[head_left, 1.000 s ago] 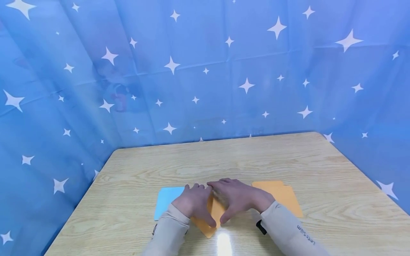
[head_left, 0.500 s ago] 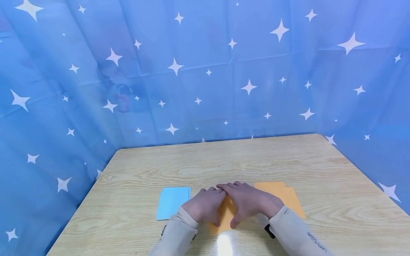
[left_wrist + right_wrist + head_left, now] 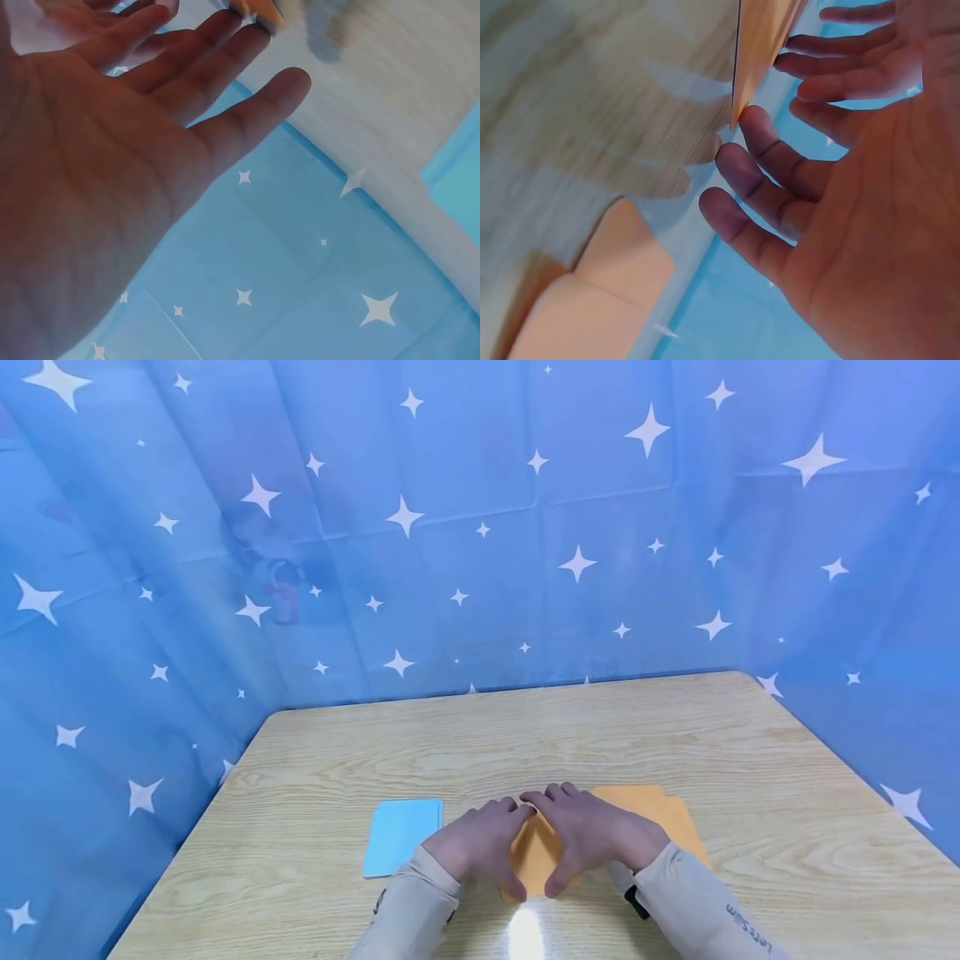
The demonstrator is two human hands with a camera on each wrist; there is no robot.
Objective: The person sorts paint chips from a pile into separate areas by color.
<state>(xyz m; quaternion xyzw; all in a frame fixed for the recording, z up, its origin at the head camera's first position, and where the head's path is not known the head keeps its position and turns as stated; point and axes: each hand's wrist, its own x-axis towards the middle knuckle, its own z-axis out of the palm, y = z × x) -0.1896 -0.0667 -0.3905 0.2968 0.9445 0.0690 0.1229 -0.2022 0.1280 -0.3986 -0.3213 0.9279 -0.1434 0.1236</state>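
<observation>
An orange paper sheet (image 3: 534,858) lies flat on the wooden table (image 3: 525,743) near its front edge. My left hand (image 3: 480,847) presses on its left side with straight fingers, and my right hand (image 3: 596,835) presses on its right side. The fingertips of both hands meet at the sheet's far edge, and the thumbs rest near its front edge. In the left wrist view the left hand (image 3: 187,90) is flat with its fingers spread, reaching the orange sheet (image 3: 259,11). In the right wrist view the right hand's fingers (image 3: 772,157) are straight and touch the orange sheet (image 3: 761,45).
A light blue paper stack (image 3: 401,847) lies left of the hands, also seen as blue paper (image 3: 457,180). An orange paper stack (image 3: 660,818) lies behind my right wrist, and shows as the orange stack (image 3: 592,300). A blue starred curtain (image 3: 480,527) surrounds the table.
Both hands slid the orange sheet a little to the right and turned it from a diamond angle to nearly square with the table. The blue stack is now fully uncovered.
</observation>
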